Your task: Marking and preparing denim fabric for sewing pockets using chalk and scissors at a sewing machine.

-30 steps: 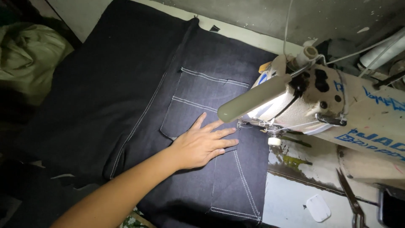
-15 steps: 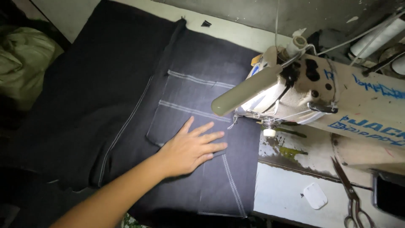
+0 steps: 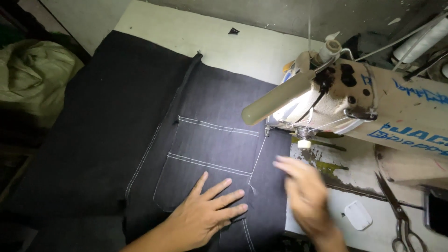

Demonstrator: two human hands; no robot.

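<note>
Dark denim cloth (image 3: 140,121) with a stitched pocket (image 3: 210,158) in pale thread lies on the sewing table. My left hand (image 3: 207,214) presses flat on the pocket's lower part, fingers spread. My right hand (image 3: 305,196), blurred by motion, hovers open over the cloth's right edge, just below the sewing machine (image 3: 354,102) and its needle area (image 3: 268,133). A thread runs from the needle down to the pocket's corner. Neither hand holds anything.
Scissors (image 3: 399,210) lie on the table at the right, beside a small white piece (image 3: 357,215) and a dark object (image 3: 436,210) at the edge. A pale sack (image 3: 32,79) sits at far left. A thread cone (image 3: 422,44) stands behind the machine.
My right hand has come into view from the lower right. The denim and left hand have shifted toward the lower left, away from the needle, trailing a thread.
</note>
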